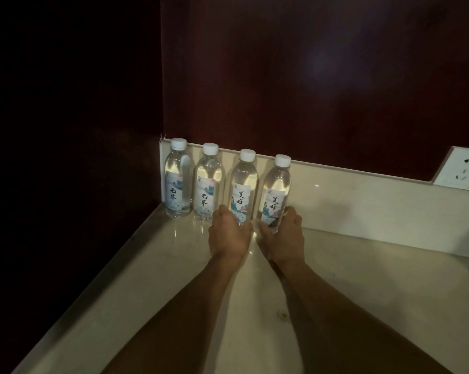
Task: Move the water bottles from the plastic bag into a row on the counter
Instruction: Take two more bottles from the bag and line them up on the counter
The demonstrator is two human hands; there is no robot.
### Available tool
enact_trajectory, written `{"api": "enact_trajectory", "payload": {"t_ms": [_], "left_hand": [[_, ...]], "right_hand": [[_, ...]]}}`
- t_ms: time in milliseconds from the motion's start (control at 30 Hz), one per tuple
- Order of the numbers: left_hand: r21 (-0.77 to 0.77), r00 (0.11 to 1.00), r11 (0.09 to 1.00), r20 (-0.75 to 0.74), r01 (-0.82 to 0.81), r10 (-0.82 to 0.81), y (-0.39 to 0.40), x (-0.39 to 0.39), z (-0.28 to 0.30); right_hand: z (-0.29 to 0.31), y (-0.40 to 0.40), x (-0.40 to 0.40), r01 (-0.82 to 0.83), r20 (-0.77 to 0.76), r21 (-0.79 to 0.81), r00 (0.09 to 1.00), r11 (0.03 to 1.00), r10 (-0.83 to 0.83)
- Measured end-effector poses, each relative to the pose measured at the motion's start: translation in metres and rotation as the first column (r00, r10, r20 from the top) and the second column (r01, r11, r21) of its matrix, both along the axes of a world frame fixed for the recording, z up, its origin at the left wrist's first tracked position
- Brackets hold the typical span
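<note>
The left hand [228, 233] curls round the base of the third bottle [243, 184], and the right hand [284, 233] likewise grips the fourth bottle [276, 190], both low on the tabletop [363, 279]. All four stand upright by the backsplash, caps up, long axes vertical. Full, they look weighty, smooth, thin-walled; a mid-label grip seems safer than the base

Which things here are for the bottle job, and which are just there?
For the job:
four water bottles upright in a row
counter under them
left hand holds the third bottle
right hand holds the fourth bottle

Just there:
wall socket
dark red wall
</note>
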State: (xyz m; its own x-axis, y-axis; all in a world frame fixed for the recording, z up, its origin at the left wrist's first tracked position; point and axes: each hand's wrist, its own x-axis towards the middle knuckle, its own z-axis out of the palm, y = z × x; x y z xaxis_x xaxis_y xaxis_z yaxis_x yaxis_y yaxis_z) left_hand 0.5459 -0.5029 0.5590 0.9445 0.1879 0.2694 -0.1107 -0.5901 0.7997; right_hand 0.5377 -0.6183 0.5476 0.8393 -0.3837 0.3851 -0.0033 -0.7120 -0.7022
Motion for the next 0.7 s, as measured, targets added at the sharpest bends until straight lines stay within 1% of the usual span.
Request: {"api": "enact_trajectory", "payload": {"t_ms": [100, 200, 333, 467, 600, 700], "left_hand": [[0.018, 1.0, 1.0, 0.014, -0.001, 0.001, 0.006, -0.007, 0.005], [0.031, 1.0, 0.999, 0.023, -0.01, 0.009, 0.012, -0.015, 0.013], [0.069, 0.999, 0.997, -0.015, -0.032, 0.033, 0.019, -0.024, 0.018], [0.035, 0.998, 0.999, -0.065, -0.013, 0.015, 0.025, -0.033, 0.011], [-0.057, 0.995, 0.998, -0.093, 0.03, -0.035, 0.031, -0.054, 0.012], [-0.115, 0.994, 0.992, -0.086, 0.055, -0.065, 0.038, -0.078, 0.023]], "right_hand": [[0.003, 0.003, -0.01, 0.032, -0.011, -0.032, 0.999, 0.999, -0.033], [0.011, 0.005, -0.02, 0.064, -0.039, -0.017, 0.997, 0.998, -0.065], [0.019, 0.009, -0.034, 0.066, -0.025, -0.041, 0.997, 0.997, -0.067], [0.017, 0.016, -0.048, 0.092, 0.0, -0.003, 0.996, 0.996, -0.092], [0.017, 0.025, -0.071, 0.027, 0.027, 0.088, 0.999, 0.996, -0.029], [0.023, 0.032, -0.092, 0.0, 0.06, 0.105, 0.998, 0.994, -0.006]]}}
